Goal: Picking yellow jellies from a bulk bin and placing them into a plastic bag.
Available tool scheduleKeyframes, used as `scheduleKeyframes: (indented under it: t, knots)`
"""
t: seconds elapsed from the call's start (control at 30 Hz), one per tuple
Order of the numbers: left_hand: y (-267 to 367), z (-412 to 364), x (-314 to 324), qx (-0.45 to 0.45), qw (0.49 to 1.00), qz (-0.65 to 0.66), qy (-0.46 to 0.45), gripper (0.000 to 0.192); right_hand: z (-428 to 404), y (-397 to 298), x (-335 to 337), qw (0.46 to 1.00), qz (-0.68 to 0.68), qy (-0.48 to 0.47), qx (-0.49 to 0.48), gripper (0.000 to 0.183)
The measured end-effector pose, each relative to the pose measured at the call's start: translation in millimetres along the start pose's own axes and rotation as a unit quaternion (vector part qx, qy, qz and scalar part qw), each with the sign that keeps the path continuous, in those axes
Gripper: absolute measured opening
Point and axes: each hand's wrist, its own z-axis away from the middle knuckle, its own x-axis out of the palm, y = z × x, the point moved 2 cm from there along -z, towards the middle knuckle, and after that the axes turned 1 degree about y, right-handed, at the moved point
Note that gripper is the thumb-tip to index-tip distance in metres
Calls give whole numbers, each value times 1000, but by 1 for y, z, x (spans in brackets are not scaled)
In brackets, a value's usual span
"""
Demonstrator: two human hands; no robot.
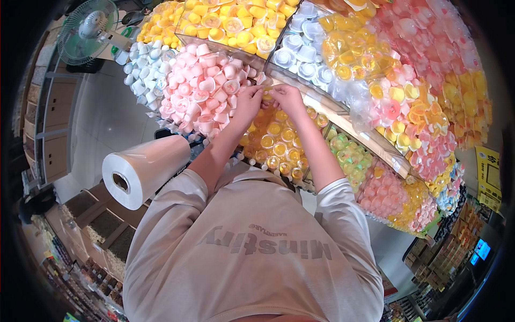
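Between the fingertips of both hands is a small yellow jelly cup (pixel 267 95), partly hidden by the fingers. My left hand (pixel 250 99) grips it from the left, beside a heap of pale pink jelly cups (pixel 201 90). From the right, my right hand (pixel 287 99) pinches the same cup. Below the hands, clear-topped amber jelly cups (pixel 277 139) fill a compartment of the display. Just beyond the hands runs a clear divider with a pale wooden ledge (pixel 326 106).
A large roll of clear plastic bags or film (pixel 147 169) stands at my left elbow. Yellow cups (pixel 237 24), white cups (pixel 303 48) and bagged yellow jellies (pixel 354 48) lie in the far bins. Green jelly cups (pixel 348 157) sit right. A fan (pixel 90 26) stands far left.
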Motion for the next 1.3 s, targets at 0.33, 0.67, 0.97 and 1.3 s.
scheduleKeyframes:
  t: [0.33, 0.67, 0.97, 1.3]
  knots:
    - [46, -30, 16, 213, 741, -636, 38, 15, 57, -25, -33, 983, -156, 97, -13, 16]
    - [98, 5, -4, 219, 752, -620, 48, 14, 88, -12, -56, 976, -189, 107, -18, 17]
    - [108, -3, -83, 303, 748, -492, 325, 16, 93, -7, -48, 976, -192, 100, 1, 17]
    - [108, 12, -93, 233, 804, -441, 324, 18, 14, -6, -11, 998, -29, 57, -17, 14]
